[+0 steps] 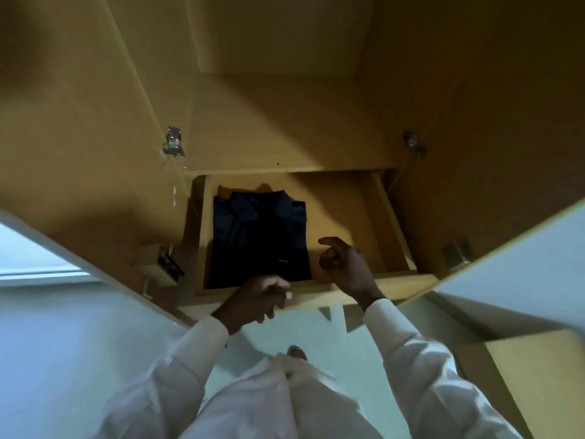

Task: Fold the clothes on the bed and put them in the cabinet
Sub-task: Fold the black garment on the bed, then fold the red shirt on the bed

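Shirt [260, 239] folded in drawer [373, 289], both hands w/ nothing in them.

Matt dark cloth shirt [261, 237], smooth yellowish wood-look cabinet [285, 131], shiny metal hinge [173, 142] far left, smooth white cloth sleeves [202, 340]

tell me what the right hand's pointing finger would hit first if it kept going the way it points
Probably the folded dark shirt. The right hand hovers over the drawer, its finger aimed left toward the shirt's right edge. Depth is unclear, so it might pass just above the fabric.
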